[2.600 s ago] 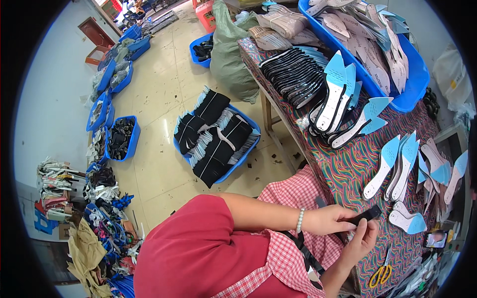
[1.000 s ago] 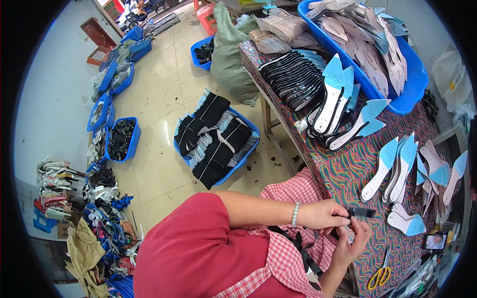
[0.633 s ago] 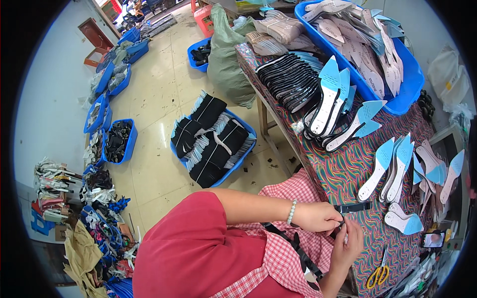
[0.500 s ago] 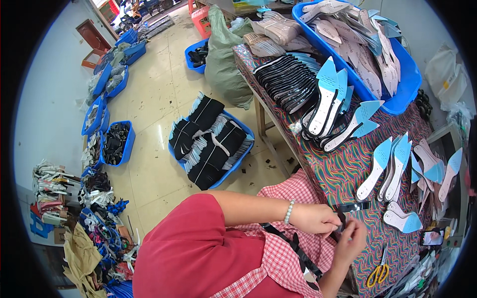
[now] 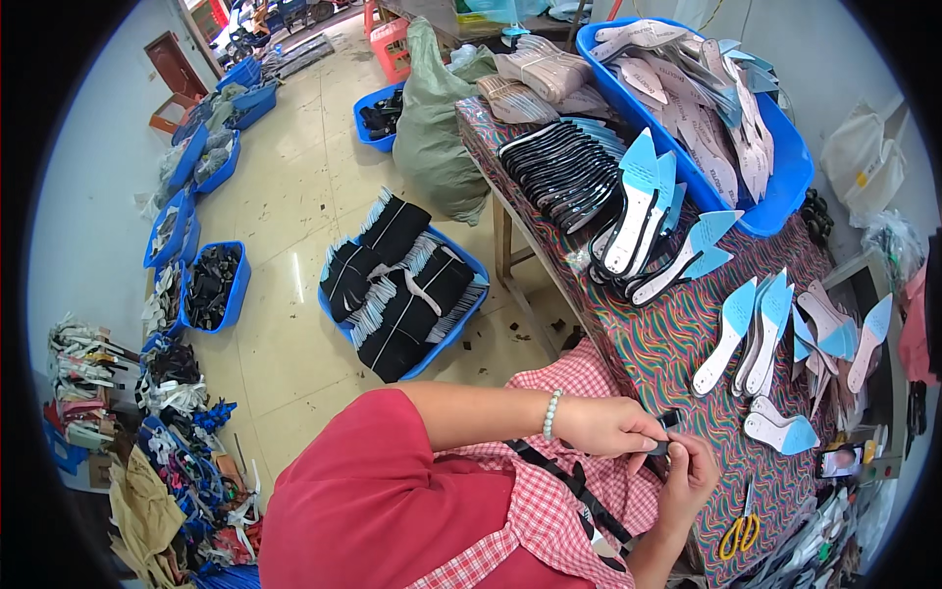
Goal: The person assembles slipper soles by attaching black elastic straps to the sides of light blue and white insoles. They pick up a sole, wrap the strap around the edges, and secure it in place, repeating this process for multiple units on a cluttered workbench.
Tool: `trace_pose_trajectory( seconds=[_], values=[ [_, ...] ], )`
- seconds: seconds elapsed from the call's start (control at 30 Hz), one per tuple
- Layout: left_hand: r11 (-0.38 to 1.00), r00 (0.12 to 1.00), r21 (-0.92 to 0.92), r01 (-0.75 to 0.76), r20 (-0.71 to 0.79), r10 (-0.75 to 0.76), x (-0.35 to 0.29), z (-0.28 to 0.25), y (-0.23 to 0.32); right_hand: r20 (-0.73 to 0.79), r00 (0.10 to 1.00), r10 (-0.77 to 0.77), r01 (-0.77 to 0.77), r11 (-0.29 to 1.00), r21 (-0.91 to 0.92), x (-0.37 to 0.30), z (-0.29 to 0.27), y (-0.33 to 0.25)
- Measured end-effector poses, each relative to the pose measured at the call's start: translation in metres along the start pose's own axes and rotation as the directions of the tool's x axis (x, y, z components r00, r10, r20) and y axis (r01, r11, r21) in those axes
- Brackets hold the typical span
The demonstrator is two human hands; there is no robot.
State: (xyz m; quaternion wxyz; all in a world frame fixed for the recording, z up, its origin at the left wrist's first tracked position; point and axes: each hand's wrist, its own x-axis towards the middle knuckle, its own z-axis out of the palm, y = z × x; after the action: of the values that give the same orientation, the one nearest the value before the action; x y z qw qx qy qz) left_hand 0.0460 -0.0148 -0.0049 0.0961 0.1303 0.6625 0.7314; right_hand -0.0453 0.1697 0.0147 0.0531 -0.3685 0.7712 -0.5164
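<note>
Now that right hand [image 5: 690, 478] has rejoined left hand [image 5: 601, 425], I see both pinching black strip [image 5: 659, 449] near desk [image 5: 653, 344] edge; I judge two-handed hold regained, strip steadied for close fingerwork.

green sack [image 5: 432, 137], probably a phone [image 5: 841, 461]

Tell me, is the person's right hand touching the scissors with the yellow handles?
Apart. The head view shows a strip of patterned tablecloth between the right hand and the scissors.
</note>
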Motion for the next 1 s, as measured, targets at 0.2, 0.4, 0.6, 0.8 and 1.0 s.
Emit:
trace_pose_trajectory(
  seconds=[0.2,0.4,0.6,0.8,1.0],
  values=[
    [0.947,0.994,-0.3,0.111,0.024,-0.109,-0.032,-0.006,0.02,-0.402,0.888,0.226,-0.181,0.973,0.146,-0.003,-0.049,0.031],
    [1.0,0.991,-0.009,0.018,-0.131,-0.019,-0.029,0.009,0.028,0.017,0.993,-0.113,0.115,0.985,-0.126,-0.019,0.016,-0.041],
    [0.969,0.987,0.238,-0.064,-0.125,0.096,-0.028,0.002,0.007,0.134,0.987,0.088,-0.089,0.996,0.005,-0.016,0.013,-0.021],
    [0.972,0.99,0.224,-0.073,-0.1,0.097,-0.005,-0.008,-0.008,0.039,0.951,0.306,-0.308,0.939,0.151,-0.01,0.017,0.002],
    [0.995,0.994,-0.067,0.073,0.082,-0.068,-0.011,-0.03,0.008,-0.495,0.784,0.373,-0.374,0.922,0.102,0.032,-0.048,0.053]
  ],
)
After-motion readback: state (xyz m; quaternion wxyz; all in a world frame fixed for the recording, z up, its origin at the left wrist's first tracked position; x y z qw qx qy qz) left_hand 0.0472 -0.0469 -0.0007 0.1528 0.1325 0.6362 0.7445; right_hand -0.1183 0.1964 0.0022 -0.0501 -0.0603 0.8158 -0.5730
